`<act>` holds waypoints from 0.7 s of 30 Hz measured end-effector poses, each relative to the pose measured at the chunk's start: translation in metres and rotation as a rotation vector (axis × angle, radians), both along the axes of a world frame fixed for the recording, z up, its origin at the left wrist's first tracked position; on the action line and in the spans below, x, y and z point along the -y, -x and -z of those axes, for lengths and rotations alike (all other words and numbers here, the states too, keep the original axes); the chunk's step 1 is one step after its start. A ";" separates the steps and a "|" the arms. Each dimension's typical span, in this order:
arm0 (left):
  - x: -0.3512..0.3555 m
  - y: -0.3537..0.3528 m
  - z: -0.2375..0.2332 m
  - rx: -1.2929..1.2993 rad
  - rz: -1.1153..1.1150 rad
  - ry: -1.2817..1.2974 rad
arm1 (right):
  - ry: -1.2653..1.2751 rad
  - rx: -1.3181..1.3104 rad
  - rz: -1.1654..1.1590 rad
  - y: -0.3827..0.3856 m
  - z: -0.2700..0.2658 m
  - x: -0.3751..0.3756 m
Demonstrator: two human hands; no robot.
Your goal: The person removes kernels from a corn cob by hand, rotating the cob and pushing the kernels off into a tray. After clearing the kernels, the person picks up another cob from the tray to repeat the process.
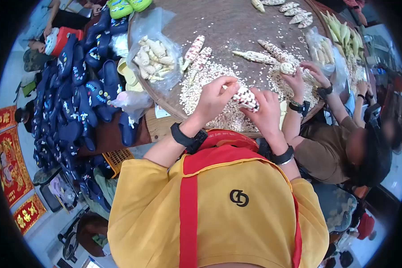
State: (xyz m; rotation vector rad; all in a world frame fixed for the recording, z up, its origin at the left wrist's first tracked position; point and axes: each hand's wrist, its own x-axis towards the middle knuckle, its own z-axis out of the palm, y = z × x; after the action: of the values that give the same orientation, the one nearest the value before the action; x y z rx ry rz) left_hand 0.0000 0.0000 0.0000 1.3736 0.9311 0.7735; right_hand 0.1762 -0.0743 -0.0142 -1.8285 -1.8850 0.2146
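Over the near edge of the round table sits a corn cob [244,98] with dark red and white kernels, partly stripped, in my two hands. My right hand [265,110] grips its right end. At the other end, my left hand [216,96] has thumb and forefinger pressed to the kernels. Beneath and around them lies a spread of loose pale kernels [192,99]. Just beyond my left hand are speckled corn cobs [194,49], unstripped. More cobs [254,57] lie farther off to the right.
A plastic bag of bare cobs [154,60] stands on the round table [210,22] at left. To the right, a co-worker's hands [295,82] hold another cob [287,68], near a second bag [321,51] and corn in husks [344,33]. Blue clogs [78,98] crowd the left.
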 end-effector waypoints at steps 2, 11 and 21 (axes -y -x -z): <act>-0.001 -0.002 0.004 0.002 -0.008 -0.039 | -0.046 0.073 -0.002 0.002 -0.005 -0.001; 0.000 -0.009 0.017 -0.087 -0.072 -0.326 | -0.011 0.047 0.037 0.002 -0.003 0.002; -0.002 0.003 0.010 0.084 -0.031 0.110 | -0.028 -0.016 0.033 0.000 -0.004 0.001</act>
State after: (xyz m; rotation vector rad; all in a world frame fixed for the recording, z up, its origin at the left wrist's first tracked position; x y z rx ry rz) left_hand -0.0026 0.0024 -0.0095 1.2245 0.9175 0.7864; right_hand 0.1757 -0.0751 -0.0102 -1.8329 -1.8360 0.1894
